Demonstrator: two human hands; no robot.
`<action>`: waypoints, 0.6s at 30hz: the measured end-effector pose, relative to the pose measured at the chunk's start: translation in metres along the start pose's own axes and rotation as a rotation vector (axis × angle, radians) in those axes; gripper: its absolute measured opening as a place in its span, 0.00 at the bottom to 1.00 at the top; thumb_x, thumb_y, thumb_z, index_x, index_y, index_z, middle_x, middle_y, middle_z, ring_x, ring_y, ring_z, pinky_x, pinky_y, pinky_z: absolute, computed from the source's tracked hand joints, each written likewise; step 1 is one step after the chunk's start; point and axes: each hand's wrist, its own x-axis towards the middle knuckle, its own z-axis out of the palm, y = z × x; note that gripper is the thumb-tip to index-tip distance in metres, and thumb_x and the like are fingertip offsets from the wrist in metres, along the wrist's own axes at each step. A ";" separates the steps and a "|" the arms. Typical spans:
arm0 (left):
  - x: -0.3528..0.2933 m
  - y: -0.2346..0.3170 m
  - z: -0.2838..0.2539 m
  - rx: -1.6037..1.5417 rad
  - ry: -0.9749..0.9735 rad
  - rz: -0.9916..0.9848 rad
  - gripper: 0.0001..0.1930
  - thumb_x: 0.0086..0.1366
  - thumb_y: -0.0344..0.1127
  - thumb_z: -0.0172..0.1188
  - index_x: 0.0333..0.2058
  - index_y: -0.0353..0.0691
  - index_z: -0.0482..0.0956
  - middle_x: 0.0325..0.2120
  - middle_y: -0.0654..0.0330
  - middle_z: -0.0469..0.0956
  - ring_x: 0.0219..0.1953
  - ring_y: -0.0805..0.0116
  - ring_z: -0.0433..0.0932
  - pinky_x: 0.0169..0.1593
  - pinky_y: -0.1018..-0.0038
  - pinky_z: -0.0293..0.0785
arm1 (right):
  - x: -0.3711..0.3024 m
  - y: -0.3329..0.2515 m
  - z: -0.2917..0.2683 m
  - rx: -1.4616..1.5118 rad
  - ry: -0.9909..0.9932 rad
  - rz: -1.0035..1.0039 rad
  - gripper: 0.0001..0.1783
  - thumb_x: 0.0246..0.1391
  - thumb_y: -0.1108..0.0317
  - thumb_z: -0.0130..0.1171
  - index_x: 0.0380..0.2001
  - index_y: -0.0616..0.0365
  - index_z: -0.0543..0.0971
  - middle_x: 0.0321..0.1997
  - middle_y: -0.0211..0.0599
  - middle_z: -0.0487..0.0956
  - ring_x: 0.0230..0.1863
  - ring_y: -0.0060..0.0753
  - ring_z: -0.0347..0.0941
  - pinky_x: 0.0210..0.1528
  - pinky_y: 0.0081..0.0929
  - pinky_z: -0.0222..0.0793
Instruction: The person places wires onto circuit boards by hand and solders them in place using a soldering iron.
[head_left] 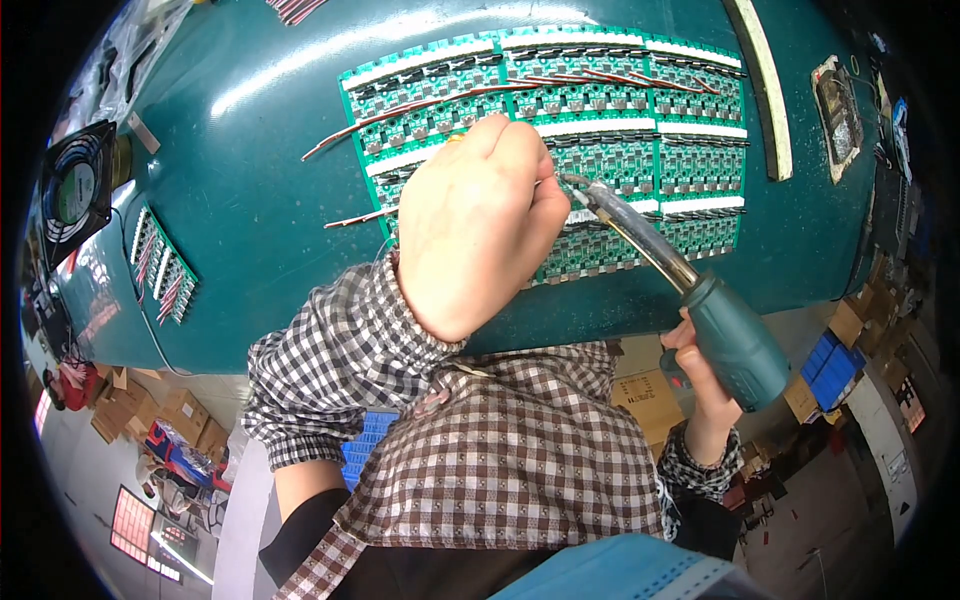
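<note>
My right hand (708, 385) is wrapped round the dark green handle of a soldering iron (645, 238). The iron's metal shaft slants up and left, and its tip meets the fingertips of my left hand (480, 225). That hand is closed in a pinch on a thin wire (360, 218), whose tail sticks out on the left; the pinched end is mostly hidden. Beneath lies a panel of green circuit boards (700, 165) in rows, with white strips and black parts. Several red and black wires (430, 102) lie across its upper rows.
On the green table (260, 200), a small board with wires (160, 265) lies at left beside a black fan (75, 190). A pale-faced dark strip (762, 90) and a worn tray (838, 115) are at right. Boxes (185, 410) stand beyond the table's lower left.
</note>
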 end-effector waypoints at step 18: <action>0.002 0.003 -0.003 0.011 -0.017 0.000 0.07 0.47 0.26 0.62 0.25 0.39 0.72 0.21 0.61 0.70 0.22 0.67 0.71 0.26 0.72 0.67 | 0.014 -0.007 0.005 0.329 0.169 -0.005 0.30 0.45 0.59 0.65 0.43 0.76 0.72 0.25 0.38 0.73 0.25 0.33 0.73 0.32 0.31 0.74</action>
